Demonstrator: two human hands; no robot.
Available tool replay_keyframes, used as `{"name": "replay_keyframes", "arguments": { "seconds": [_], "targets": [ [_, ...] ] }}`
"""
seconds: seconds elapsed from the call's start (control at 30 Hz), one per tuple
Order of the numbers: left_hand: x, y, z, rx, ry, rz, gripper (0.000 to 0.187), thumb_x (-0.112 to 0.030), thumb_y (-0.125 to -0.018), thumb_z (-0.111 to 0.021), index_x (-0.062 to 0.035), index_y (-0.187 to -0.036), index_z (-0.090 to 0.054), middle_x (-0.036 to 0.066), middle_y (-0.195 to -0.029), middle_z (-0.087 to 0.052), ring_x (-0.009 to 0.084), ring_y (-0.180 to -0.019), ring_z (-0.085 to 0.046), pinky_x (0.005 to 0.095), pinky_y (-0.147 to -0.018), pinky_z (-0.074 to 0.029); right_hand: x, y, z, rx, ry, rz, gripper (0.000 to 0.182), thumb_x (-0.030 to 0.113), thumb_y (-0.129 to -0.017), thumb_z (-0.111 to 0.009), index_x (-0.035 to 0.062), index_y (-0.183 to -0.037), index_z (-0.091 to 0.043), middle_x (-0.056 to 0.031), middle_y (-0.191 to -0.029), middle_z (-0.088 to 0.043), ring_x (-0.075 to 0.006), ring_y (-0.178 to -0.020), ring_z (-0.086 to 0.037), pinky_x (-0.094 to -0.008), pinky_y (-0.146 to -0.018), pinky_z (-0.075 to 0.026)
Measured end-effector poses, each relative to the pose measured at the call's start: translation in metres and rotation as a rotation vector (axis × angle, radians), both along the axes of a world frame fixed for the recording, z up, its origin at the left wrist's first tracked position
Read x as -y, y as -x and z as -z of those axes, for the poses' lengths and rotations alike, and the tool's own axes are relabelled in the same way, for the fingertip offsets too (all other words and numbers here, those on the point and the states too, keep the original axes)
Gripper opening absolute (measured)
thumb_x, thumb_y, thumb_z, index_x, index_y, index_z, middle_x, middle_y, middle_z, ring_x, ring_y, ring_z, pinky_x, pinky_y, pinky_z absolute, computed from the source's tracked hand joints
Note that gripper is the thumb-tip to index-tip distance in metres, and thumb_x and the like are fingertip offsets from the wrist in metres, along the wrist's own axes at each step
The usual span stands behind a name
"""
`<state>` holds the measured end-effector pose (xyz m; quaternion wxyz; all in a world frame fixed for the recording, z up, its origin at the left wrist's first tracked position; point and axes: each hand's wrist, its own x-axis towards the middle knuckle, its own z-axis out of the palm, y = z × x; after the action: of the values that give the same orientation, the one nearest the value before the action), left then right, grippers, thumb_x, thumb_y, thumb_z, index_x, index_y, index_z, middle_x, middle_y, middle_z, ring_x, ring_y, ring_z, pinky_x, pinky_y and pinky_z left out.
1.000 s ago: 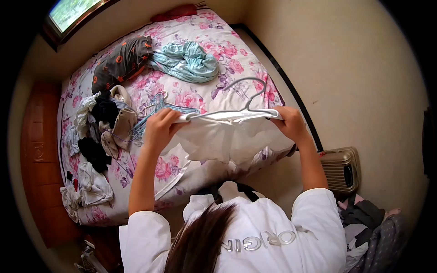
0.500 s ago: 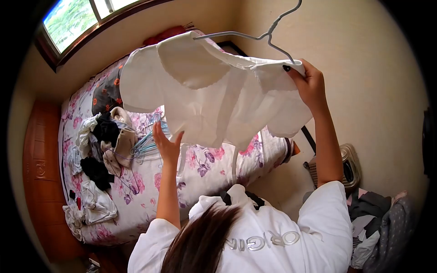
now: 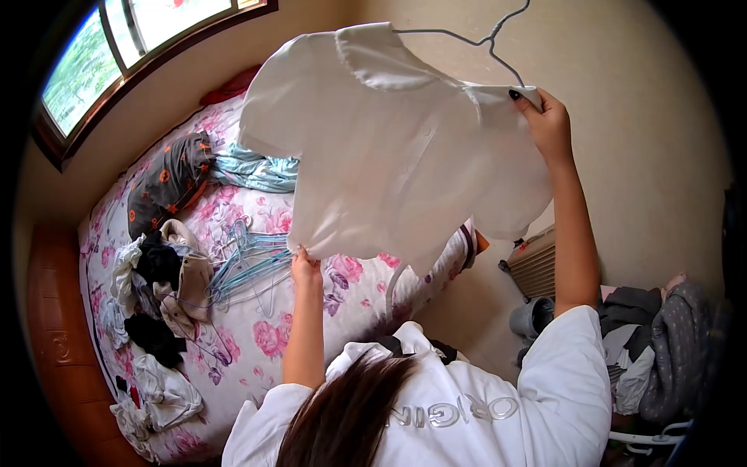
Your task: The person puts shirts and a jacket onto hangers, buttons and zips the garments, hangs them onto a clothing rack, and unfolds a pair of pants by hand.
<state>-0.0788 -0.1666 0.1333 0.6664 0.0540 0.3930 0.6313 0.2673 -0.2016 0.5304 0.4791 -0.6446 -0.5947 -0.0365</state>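
A white short-sleeved blouse (image 3: pixel 389 163) with a wide scalloped collar hangs in front of me on a thin grey wire hanger (image 3: pixel 467 39). My right hand (image 3: pixel 549 128) is closed on the blouse's shoulder, close to the hanger's end, with the thumb on top. Lower down, my left hand (image 3: pixel 306 266) pinches the bottom corner of the blouse's hem. The cloth is stretched between both hands. Part of the hanger is hidden inside the blouse.
Below lies a bed with a floral sheet (image 3: pixel 268 338). On it are a bundle of light-blue hangers (image 3: pixel 249 261), piled clothes (image 3: pixel 156 265), a dark patterned pillow (image 3: pixel 167 183) and a folded blue cloth (image 3: pixel 257 167). A suitcase (image 3: pixel 537 265) and more clothes (image 3: pixel 673 350) are at right.
My left hand went from open beside the blouse to pinching its hem corner. The blouse and hanger moved up and to the right, and the cloth is now pulled flatter.
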Motion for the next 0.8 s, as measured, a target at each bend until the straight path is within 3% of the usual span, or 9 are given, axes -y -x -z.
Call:
{"name": "replay_keyframes", "arguments": {
  "seconds": [0.2,0.3,0.37,0.4,0.47,0.53,0.67,0.77,0.8],
  "targets": [
    [0.051,-0.007,0.055,-0.087,0.222,0.017,0.017,-0.021,-0.085,-0.051,-0.0091,-0.098,-0.047,0.002,-0.085,-0.055,0.0138,-0.065,-0.053,0.0305,-0.06,-0.043,-0.001,-0.021,0.023,0.047,0.096,-0.019,0.018,0.017,-0.077,-0.062,0.0006,-0.072,-0.057,-0.0002,-0.054,-0.043,-0.0083,-0.053,-0.036,-0.0236,-0.049,-0.033],
    [0.047,0.005,0.06,-0.453,0.304,0.107,0.023,-0.02,-0.081,-0.058,-0.0059,-0.096,-0.047,0.005,-0.091,-0.054,0.0144,-0.078,-0.053,0.0254,-0.068,-0.042,0.0,-0.015,0.027,0.037,0.171,-0.037,0.017,0.015,-0.075,-0.063,0.0005,-0.072,-0.056,-0.0008,-0.057,-0.048,-0.0084,-0.055,-0.04,-0.0231,-0.052,-0.035],
    [0.046,-0.004,0.022,-0.98,-0.117,-0.093,0.036,-0.016,-0.076,-0.063,-0.0017,-0.104,-0.045,0.01,-0.101,-0.048,0.0208,-0.092,-0.048,0.0346,-0.08,-0.038,0.002,-0.001,0.024,-0.009,0.198,-0.058,0.015,0.014,-0.074,-0.064,0.0006,-0.073,-0.056,-0.0015,-0.06,-0.051,-0.0086,-0.056,-0.043,-0.0228,-0.053,-0.037],
    [0.05,-0.006,-0.041,-1.336,-0.372,-0.153,0.043,-0.014,-0.075,-0.064,0.0007,-0.109,-0.043,0.013,-0.107,-0.046,0.0237,-0.1,-0.045,0.0352,-0.086,-0.036,0.003,0.005,0.024,-0.037,0.218,-0.102,0.018,0.012,-0.071,-0.067,0.0014,-0.08,-0.055,-0.0037,-0.067,-0.056,-0.01,-0.061,-0.05,-0.0228,-0.058,-0.041],
    [0.041,-0.007,-0.135,-1.596,-0.783,-0.257,0.053,-0.014,-0.073,-0.066,0.0005,-0.116,-0.039,0.018,-0.113,-0.044,0.0307,-0.109,-0.04,0.0391,-0.092,-0.032,0.004,0.018,0.027,-0.037,0.243,-0.161,0.023,0.012,-0.069,-0.068,0.0018,-0.084,-0.054,-0.0054,-0.071,-0.058,-0.0118,-0.066,-0.053,-0.0234,-0.06,-0.042],
    [0.022,-0.005,-0.209,-1.558,-1.092,-0.392,0.061,-0.024,-0.072,-0.068,-0.0015,-0.119,-0.039,0.018,-0.119,-0.042,0.0335,-0.113,-0.038,0.0414,-0.094,-0.031,0.003,0.028,0.03,-0.018,0.304,-0.209,0.033,0.013,-0.065,-0.071,0.0024,-0.089,-0.052,-0.0078,-0.075,-0.06,-0.014,-0.07,-0.057,-0.0245,-0.062,-0.044],
    [-0.024,-0.002,-0.299,-1.841,-1.293,-0.331,0.093,-0.047,-0.057,-0.07,-0.0025,-0.128,-0.03,0.015,-0.128,-0.037,0.0327,-0.12,-0.032,0.0429,-0.096,-0.029,0.006,0.047,0.035,-0.012,0.303,-0.314,0.033,0.02,-0.066,-0.07,0.0033,-0.087,-0.05,-0.0086,-0.073,-0.06,-0.0131,-0.065,-0.056,-0.0237,-0.058,-0.043],
    [-0.054,0.012,-0.294,-1.839,-1.162,0.264,0.057,-0.033,-0.065,-0.071,-0.0068,-0.11,-0.051,0.017,-0.099,-0.057,0.0297,-0.09,-0.055,0.0391,-0.077,-0.042,0.008,0.052,0.038,-0.056,0.326,-0.443,0.035,0.026,-0.067,-0.069,0.0044,-0.086,-0.048,-0.0063,-0.069,-0.058,-0.0109,-0.062,-0.054,-0.0224,-0.056,-0.042],
    [-0.057,0.016,-0.281,-1.829,-1.072,0.291,0.044,-0.031,-0.065,-0.071,-0.0055,-0.098,-0.053,0.015,-0.085,-0.057,0.0276,-0.077,-0.056,0.0372,-0.068,-0.043,0.01,0.054,0.038,-0.052,0.354,-0.463,0.036,0.028,-0.068,-0.068,0.0048,-0.087,-0.047,-0.0044,-0.068,-0.057,-0.0092,-0.063,-0.053,-0.0217,-0.055,-0.041]
  ]
}}
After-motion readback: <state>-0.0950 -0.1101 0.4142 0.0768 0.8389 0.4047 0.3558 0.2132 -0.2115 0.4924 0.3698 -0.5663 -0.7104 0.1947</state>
